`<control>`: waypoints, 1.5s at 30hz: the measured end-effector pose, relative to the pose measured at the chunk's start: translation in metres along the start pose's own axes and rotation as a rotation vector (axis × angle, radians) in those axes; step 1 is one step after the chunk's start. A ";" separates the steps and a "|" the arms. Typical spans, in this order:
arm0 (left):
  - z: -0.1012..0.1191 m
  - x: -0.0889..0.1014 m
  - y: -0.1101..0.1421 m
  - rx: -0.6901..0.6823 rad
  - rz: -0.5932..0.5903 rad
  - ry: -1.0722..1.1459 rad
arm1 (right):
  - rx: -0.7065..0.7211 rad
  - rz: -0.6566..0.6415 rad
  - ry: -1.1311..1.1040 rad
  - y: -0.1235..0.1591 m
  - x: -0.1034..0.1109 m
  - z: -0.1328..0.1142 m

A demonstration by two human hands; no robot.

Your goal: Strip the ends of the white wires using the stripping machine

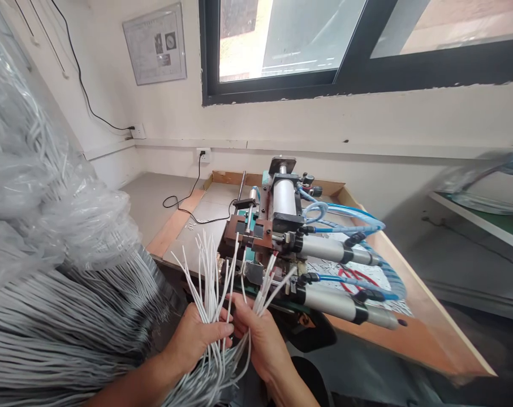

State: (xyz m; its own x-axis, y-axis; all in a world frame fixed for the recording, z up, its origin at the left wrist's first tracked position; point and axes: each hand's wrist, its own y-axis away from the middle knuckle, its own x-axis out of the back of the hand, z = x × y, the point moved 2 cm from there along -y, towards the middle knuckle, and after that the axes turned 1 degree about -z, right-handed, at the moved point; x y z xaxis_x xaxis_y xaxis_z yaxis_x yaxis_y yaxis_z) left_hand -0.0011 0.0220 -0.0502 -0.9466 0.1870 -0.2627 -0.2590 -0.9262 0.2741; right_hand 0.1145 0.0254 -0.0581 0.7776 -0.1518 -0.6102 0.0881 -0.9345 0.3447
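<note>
My left hand [199, 336] is closed around a bundle of thin white cables [209, 282], their ends fanning upward. Beside it, my right hand [260, 336] grips a smaller bunch of white cables [267, 288]; at least one of these shows reddish wire at its tip. The fingers of both hands nearly meet, with a single cable or two between them. Just beyond my hands stands a pneumatic machine [250, 229] with brown jaw blocks and silver cylinders [332, 249]. The lower lengths of the cables hang below my hands.
At the left hangs a large mass of grey cables [69, 316], partly wrapped in clear plastic [48, 186]. A wooden-edged tray [443, 339] surrounds the machine, with blue air hoses [353, 220] and scraps at its right. A black power cord [197, 217] crosses the table.
</note>
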 end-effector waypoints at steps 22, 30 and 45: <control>0.004 0.006 0.003 -0.060 0.256 0.026 | 0.218 0.144 0.241 0.011 0.012 0.006; 0.002 0.005 0.000 -0.175 0.228 -0.034 | 0.049 0.048 0.111 -0.002 0.005 -0.003; 0.007 0.003 0.000 -0.017 0.161 0.247 | 0.249 0.180 0.120 0.001 0.004 -0.003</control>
State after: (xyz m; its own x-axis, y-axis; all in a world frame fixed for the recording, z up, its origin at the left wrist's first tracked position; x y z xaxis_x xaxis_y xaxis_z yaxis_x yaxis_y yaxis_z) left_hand -0.0051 0.0245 -0.0447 -0.8996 -0.0466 -0.4343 -0.1038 -0.9431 0.3160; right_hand 0.1198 0.0245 -0.0580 0.8360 -0.2963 -0.4618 -0.2008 -0.9485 0.2451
